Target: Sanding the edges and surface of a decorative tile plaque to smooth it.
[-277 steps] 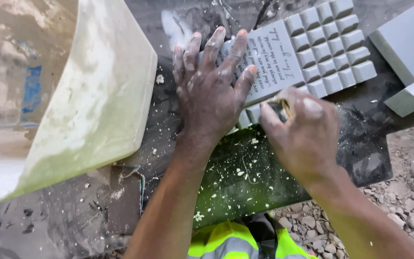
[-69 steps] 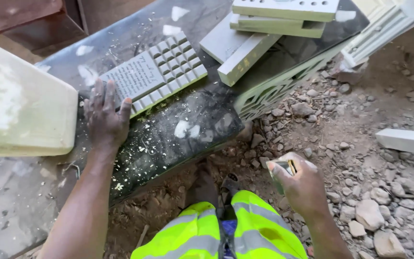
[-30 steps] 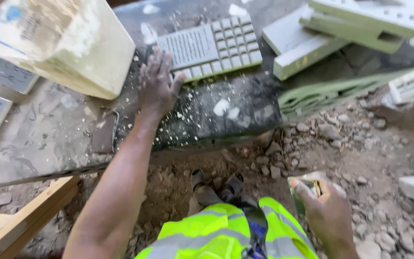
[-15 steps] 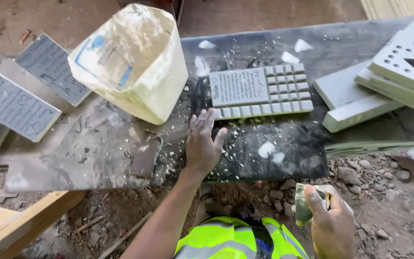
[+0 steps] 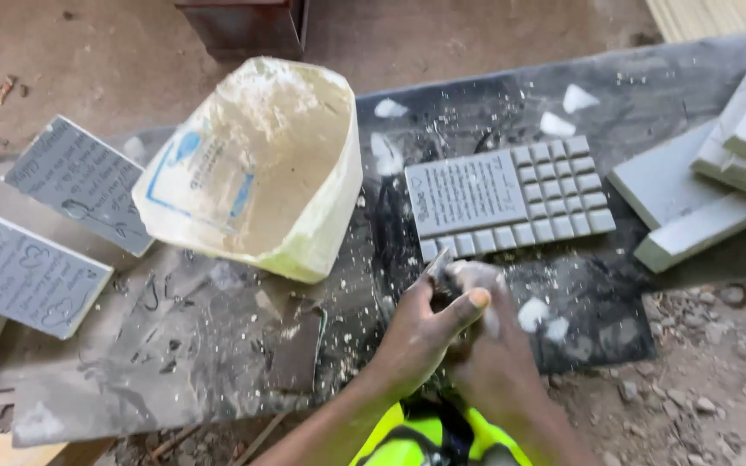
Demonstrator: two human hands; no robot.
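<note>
Found both hands bunched together at the near edge of the dark worktop (image 5: 218, 362), just short of the grey moulded slab (image 5: 511, 194). Saw the left hand (image 5: 420, 332) curled narrow, thumb stretched across toward the right hand (image 5: 498, 367). Noticed a thin grey tip (image 5: 437, 263) poking out above the knuckles, perhaps a small tool. Could not tell which hand gripped it, nor how tightly. Could not read the right hand's fingers either, blurred as they were and partly hidden behind the left.

Placed the slab flat on the worktop, right of the middle, with its plain panel to the left and its grid of raised squares to the right and along the near side. Judged it stiff, fairly heavy, dusty and brittle at the corners and thin ribs. Thought it best taken by both long edges with support underneath, never by one corner.

Noted a white cut-open tub (image 5: 261, 164) tipped on its side near the worktop's middle, caked with pale residue. Spotted engraved grey plaques (image 5: 79, 177) over the left end, pale stacked blocks (image 5: 692, 207) at the right end, and white chips (image 5: 533, 315) just beside the hands. Glimpsed rubble (image 5: 710, 371) below the near right corner.
</note>
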